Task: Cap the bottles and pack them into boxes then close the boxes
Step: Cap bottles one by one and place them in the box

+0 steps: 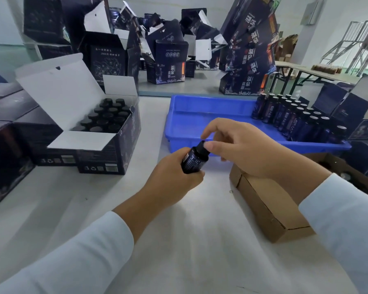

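Observation:
My left hand (170, 177) grips a small dark blue bottle (192, 161), tilted up to the right above the white table. The thumb and fingers of my right hand (236, 147) pinch the black cap (202, 148) on the bottle's neck. An open dark box (106, 149) at the left holds several capped bottles (108, 115); its white lid flaps stand up. A blue tray (200, 119) behind my hands carries several upright bottles (293, 117) at its right end.
A brown cardboard box (268, 204) lies under my right forearm. Closed dark boxes (6, 134) are stacked at the far left. Many empty open boxes (170, 58) and a leaning stack (249, 52) crowd the back. More dark boxes (348, 107) sit at the right.

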